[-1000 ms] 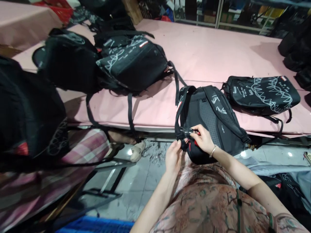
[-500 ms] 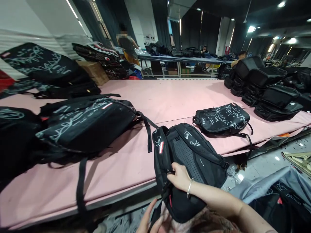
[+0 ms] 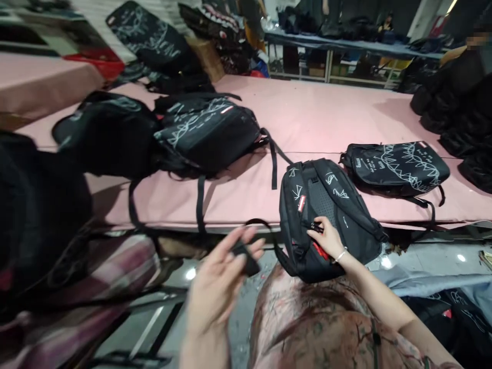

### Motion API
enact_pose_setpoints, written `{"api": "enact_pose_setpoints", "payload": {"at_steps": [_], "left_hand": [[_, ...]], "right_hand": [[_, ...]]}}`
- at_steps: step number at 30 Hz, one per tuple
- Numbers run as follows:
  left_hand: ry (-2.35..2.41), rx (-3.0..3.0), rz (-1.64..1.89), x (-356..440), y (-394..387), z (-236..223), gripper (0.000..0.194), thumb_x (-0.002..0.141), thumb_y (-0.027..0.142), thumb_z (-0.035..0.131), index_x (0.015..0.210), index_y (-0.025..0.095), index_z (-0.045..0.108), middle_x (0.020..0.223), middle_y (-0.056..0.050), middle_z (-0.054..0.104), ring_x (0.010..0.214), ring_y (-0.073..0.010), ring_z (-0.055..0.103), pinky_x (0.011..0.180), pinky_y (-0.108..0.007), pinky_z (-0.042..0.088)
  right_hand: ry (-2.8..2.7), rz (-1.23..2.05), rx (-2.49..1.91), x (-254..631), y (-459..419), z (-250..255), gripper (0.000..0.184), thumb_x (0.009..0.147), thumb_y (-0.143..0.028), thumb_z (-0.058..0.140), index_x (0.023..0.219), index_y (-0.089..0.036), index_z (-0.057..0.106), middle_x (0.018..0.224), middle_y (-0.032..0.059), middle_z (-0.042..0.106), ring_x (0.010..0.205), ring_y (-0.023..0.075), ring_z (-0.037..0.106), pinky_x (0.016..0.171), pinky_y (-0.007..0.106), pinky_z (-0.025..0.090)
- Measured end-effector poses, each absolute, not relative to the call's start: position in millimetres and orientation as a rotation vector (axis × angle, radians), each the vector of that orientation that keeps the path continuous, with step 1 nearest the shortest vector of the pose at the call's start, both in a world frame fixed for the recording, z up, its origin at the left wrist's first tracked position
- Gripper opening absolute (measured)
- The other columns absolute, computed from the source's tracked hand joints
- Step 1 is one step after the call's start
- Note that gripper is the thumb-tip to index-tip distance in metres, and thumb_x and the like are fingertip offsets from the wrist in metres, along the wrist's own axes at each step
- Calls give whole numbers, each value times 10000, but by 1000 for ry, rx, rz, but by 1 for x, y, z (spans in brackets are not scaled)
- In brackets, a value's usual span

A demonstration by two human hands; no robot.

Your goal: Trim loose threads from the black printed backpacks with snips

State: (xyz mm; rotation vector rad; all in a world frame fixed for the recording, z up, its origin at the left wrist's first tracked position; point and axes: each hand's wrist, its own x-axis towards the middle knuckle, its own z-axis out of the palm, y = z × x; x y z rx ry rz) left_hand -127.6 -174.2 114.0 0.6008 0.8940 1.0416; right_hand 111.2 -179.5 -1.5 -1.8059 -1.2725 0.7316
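A black backpack [image 3: 330, 205] with white line drawings lies back panel up, partly over the table's front edge and against my lap. With my right hand [image 3: 331, 242] I pinch a black strap buckle [image 3: 314, 226] on its shoulder strap, just above a red patch. My left hand [image 3: 225, 271] is out to the left of the bag, palm up and somewhat blurred. Its fingers close around the folded end of a black webbing strap [image 3: 246, 258], which loops back to the bag's lower side.
Another printed backpack [image 3: 400, 166] lies right on the pink table [image 3: 326, 110]. More black backpacks [image 3: 215, 136] lie left, with dark bags [image 3: 457, 97] stacked far right. A person in checked clothing [image 3: 126, 266] is at left. A grey cloth with a bag [image 3: 442, 312] sits low right.
My view has swung left and down. My left hand has come up and left, drawing the webbing strap out from the bag. My right hand still grips at the shoulder strap.
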Motion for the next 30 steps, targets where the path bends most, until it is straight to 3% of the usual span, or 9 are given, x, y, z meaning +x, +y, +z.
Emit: {"api": "enact_pose_setpoints", "payload": {"at_steps": [2,5,11,22,30], "left_hand": [[858,605,989,-108,-178,112,625,584,101,750,1163,248,567,1235,-88,571,1065,-275,576,868,-320,500],[798,555,869,-86,-181,106,603,612,82,725,1179,210,565,1274,-128,534,1108,-292,545,908,-344,472],[776,556,756,-80,-185,97,610,639,75,710,1209,215,544,1310,-137,490,945,-228,640,831,-282,503],[780,567,757,-71,-189,99,603,651,84,709,1217,199,535,1321,-132,483,1047,-237,590,883,-285,479],[760,682,675,-69,-190,91,603,722,159,660,1286,218,455,1362,-126,436,944,-183,629,896,-304,468]], "right_hand": [[-1282,730,-1681,118,-193,8,279,798,-353,531,1038,-212,508,822,4,605,724,154,579,679,275,448],[-1359,660,-1536,120,-213,31,181,845,-301,476,982,-208,549,871,28,616,768,149,585,695,265,460],[-1724,461,-1362,107,-227,65,149,864,-261,489,964,-192,576,831,47,617,766,165,563,699,293,460],[-1743,299,-1426,107,-220,61,144,890,-237,454,835,-191,579,785,40,641,737,163,570,693,297,441],[-1855,375,-1417,107,-225,71,186,897,-286,441,886,-179,592,800,53,634,748,172,559,689,296,426]]}}
